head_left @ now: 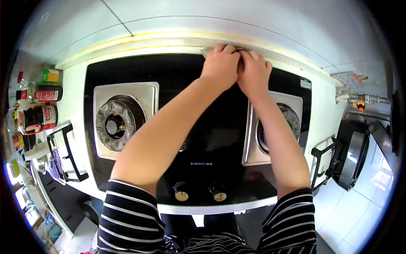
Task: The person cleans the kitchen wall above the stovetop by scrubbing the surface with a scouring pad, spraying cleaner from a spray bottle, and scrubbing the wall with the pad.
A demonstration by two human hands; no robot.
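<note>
"Black hob (pixel 211 139): which step was that?"
"Pressing at its back edge, I judged. Left hand (pixel 220 67) and right hand (pixel 255 75) met over a greyish scrap (pixel 206 52); I couldn't tell how tightly they gripped."
"And the next move?"
"It called for even pressure."

A gas cooktop (pixel 220 131) is seen set flat in a white countertop (pixel 72 97) — glossy black, with two burners framed in square steel plates. At the countertop's back edge, right of centre, a greyish, crumpled cloth (pixel 206 52) is pressed under the left hand (pixel 221 63) and right hand (pixel 254 71) — mostly hidden, its full shape unclear.
</note>
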